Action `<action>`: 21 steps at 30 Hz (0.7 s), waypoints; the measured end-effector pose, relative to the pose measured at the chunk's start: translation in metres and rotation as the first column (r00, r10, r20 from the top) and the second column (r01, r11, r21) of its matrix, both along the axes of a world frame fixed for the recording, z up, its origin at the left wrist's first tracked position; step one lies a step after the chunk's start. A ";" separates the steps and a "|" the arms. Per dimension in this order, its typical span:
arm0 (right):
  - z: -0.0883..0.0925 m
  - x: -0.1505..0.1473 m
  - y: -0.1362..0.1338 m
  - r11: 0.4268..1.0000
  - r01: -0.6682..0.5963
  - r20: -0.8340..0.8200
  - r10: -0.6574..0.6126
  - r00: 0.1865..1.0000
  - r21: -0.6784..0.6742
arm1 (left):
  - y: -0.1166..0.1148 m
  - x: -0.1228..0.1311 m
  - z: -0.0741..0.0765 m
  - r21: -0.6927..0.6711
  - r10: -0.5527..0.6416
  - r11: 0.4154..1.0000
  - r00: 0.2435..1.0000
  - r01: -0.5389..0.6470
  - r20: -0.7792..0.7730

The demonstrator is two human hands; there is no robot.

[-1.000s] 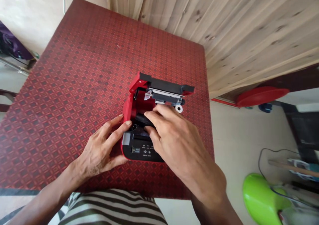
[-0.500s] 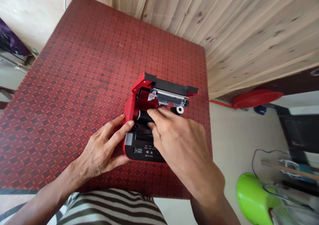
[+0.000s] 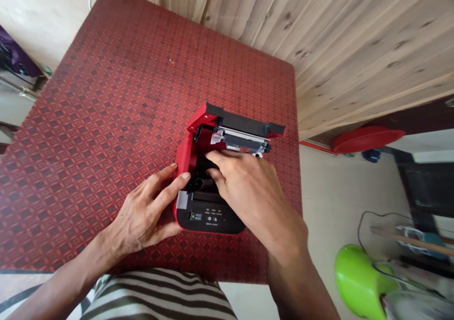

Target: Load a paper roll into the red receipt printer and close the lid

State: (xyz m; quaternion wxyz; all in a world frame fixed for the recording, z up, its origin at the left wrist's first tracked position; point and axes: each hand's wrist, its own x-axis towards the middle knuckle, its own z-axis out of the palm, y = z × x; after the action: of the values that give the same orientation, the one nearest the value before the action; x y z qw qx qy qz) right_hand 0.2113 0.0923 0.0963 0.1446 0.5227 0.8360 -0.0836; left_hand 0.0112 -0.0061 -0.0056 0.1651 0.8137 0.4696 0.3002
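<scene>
The table [image 3: 106, 121] under both hands wears a red patterned cloth and runs far out ahead and to the left of them. A plank wall [image 3: 336, 41] rises beyond the fingertips and off to the right. A striped shirt [image 3: 159, 296] shows just behind the wrists, at the table's near edge. Well right of the right hand, down on the floor, are a red disc [image 3: 365, 138] and a bright green plastic thing [image 3: 358, 277], neither near enough to hinder anything.

Between the hands sits the printer [image 3: 209, 218], red-shelled with a black front panel, close to the near right corner of the table. Its lid [image 3: 244, 124] stands tipped back just past the right fingertips, leaving the bay open from above; the lid's metal bar overhangs the knuckles and narrows the room there.

The left hand [image 3: 145, 211] lies loose and spread, forefinger and thumb pressed to the printer's left flank, apparently bracing it so it does not slide on the cloth. The right hand [image 3: 251, 192] comes over the front panel with fingers curled down into the bay. They hide most of the bay, so I cannot tell whether they grip anything. A small dark part [image 3: 199, 184] shows in the bay just left of those fingers.
</scene>
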 end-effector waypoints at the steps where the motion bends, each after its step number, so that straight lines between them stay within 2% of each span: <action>1: 0.000 0.003 -0.002 1.000 -0.003 -0.050 0.003 0.999 0.015 | 0.000 0.000 0.000 -0.002 0.001 1.000 1.000 -0.001 0.004; 4: 0.003 0.015 -0.012 0.995 -0.038 -0.295 0.062 0.953 0.087 | 0.001 0.000 0.000 -0.014 -0.001 1.000 1.000 0.001 0.019; 6: 0.004 0.025 -0.019 0.992 -0.069 -0.472 0.112 0.874 0.106 | 0.001 -0.001 0.000 -0.030 -0.005 1.000 1.000 0.005 0.026; 8: 0.005 0.034 -0.027 0.992 -0.103 -0.592 0.122 0.797 0.066 | 0.002 -0.003 0.002 -0.051 -0.007 0.999 0.999 0.010 0.045; 12: 0.001 0.046 -0.036 0.988 -0.148 -0.669 0.077 0.739 -0.051 | 0.005 -0.009 0.010 -0.053 -0.017 0.998 0.996 0.021 0.083; 14: -0.004 0.049 -0.037 0.989 -0.137 -0.693 0.055 0.719 -0.064 | 0.007 -0.011 0.017 -0.044 -0.016 0.999 0.997 0.020 0.076; 18: -0.011 0.052 -0.039 0.994 -0.110 -0.773 0.063 0.631 -0.009 | 0.016 -0.013 0.034 -0.034 0.023 0.999 0.995 -0.020 0.098; 21: -0.013 0.054 -0.044 0.995 -0.059 -0.780 0.098 0.618 0.079 | 0.032 -0.012 0.047 -0.004 0.086 0.996 0.991 -0.086 0.102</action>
State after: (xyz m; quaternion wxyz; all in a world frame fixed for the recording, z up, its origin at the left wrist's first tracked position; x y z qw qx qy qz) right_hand 0.2656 0.0486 0.0834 -0.2416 0.4003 0.8393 -0.2773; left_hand -0.0004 0.0258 0.0410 0.1757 0.7763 0.4952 0.3483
